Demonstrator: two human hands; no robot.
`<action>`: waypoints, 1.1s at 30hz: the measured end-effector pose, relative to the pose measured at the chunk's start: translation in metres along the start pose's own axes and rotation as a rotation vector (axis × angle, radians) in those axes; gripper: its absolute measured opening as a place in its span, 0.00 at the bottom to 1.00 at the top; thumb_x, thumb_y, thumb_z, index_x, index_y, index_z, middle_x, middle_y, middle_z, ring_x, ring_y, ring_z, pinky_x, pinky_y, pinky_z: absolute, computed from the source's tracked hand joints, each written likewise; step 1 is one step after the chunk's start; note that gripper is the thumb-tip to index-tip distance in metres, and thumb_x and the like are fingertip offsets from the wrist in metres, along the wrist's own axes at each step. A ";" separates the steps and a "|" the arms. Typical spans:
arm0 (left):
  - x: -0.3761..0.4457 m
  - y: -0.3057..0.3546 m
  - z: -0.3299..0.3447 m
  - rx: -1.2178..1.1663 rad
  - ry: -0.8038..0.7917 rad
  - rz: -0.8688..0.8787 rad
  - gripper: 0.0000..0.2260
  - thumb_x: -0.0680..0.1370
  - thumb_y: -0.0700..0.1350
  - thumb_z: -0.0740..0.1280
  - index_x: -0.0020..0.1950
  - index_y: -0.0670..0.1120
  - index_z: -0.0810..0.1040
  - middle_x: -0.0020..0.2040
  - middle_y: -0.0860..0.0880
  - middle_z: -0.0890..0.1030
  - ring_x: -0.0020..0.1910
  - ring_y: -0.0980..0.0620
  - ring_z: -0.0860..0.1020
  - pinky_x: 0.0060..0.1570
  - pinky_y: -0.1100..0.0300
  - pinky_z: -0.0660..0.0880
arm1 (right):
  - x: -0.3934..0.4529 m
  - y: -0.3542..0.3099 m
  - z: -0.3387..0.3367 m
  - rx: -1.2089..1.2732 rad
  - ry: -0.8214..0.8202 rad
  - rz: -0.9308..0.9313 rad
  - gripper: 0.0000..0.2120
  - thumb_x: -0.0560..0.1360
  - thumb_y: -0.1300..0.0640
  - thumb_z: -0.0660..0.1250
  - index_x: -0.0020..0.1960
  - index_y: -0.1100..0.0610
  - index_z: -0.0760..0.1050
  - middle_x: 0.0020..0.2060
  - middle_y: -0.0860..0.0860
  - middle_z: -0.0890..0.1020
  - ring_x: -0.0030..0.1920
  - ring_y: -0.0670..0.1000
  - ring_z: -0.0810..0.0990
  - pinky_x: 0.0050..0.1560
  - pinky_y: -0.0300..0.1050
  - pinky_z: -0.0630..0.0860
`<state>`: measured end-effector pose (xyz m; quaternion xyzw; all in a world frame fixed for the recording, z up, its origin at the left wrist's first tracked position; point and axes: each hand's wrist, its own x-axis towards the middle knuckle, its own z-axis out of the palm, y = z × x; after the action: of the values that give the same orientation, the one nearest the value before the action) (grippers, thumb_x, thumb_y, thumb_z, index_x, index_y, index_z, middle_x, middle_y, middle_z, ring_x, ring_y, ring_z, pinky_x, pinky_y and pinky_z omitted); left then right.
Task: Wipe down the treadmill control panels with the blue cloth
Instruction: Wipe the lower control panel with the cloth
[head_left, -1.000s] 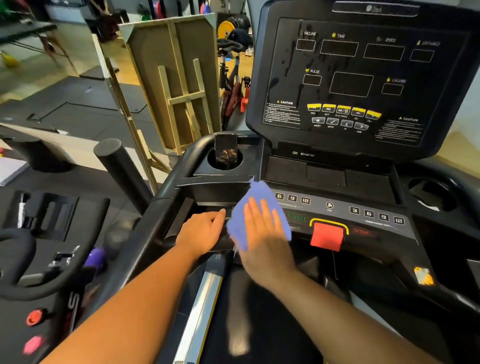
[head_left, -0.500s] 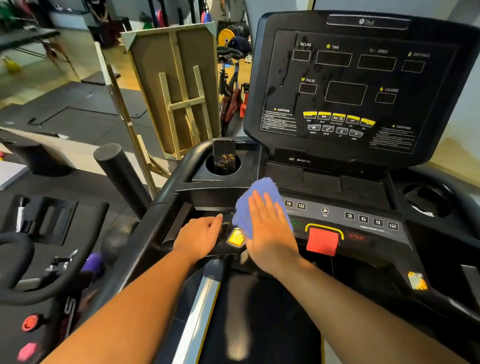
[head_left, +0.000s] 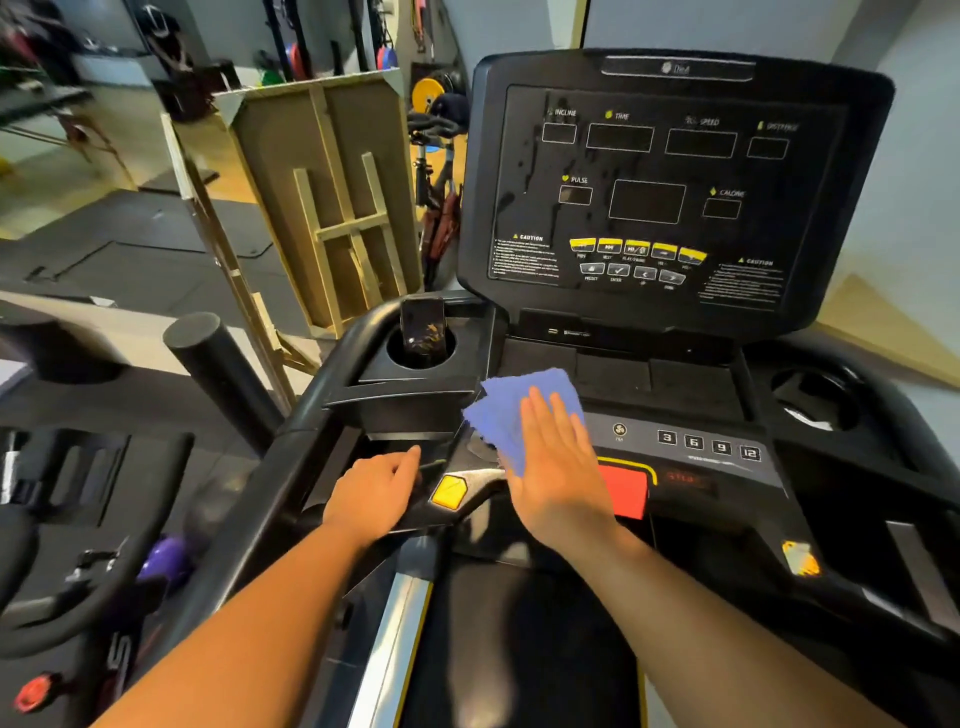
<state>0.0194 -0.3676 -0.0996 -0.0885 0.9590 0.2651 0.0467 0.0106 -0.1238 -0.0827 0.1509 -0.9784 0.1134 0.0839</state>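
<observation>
Blue cloth (head_left: 511, 410) lies flat on the lower control panel (head_left: 701, 452), left end, under the right hand (head_left: 558, 467).
R fingers straight, pressing it down (red stop btn (head_left: 626, 491) just right of the hand); left hand (head_left: 374, 488) nearer & further left, fingers curled over black handlebar (head_left: 431, 522).

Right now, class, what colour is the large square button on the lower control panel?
The large square button is red; head view.
</observation>
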 end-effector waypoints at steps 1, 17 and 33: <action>0.000 0.000 0.000 0.003 0.000 0.001 0.25 0.82 0.62 0.49 0.41 0.53 0.81 0.42 0.51 0.84 0.44 0.47 0.80 0.52 0.50 0.76 | -0.007 0.011 -0.004 0.002 0.006 0.081 0.35 0.80 0.48 0.55 0.81 0.60 0.47 0.81 0.56 0.50 0.81 0.57 0.45 0.80 0.54 0.42; -0.003 0.004 -0.001 -0.009 0.003 -0.030 0.23 0.84 0.60 0.50 0.46 0.54 0.82 0.42 0.53 0.82 0.43 0.52 0.79 0.47 0.53 0.72 | -0.050 0.064 -0.011 -0.111 0.130 0.136 0.37 0.72 0.56 0.70 0.76 0.67 0.63 0.76 0.62 0.66 0.77 0.64 0.62 0.74 0.62 0.64; -0.005 0.011 -0.005 0.044 -0.017 -0.035 0.21 0.85 0.55 0.50 0.59 0.49 0.81 0.44 0.51 0.79 0.42 0.54 0.76 0.49 0.55 0.70 | -0.082 0.103 -0.014 -0.094 0.279 0.074 0.38 0.68 0.62 0.74 0.75 0.68 0.65 0.75 0.62 0.67 0.75 0.65 0.65 0.71 0.65 0.66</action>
<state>0.0221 -0.3598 -0.0892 -0.1020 0.9624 0.2440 0.0615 0.0572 -0.0024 -0.1053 0.0935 -0.9664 0.0905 0.2218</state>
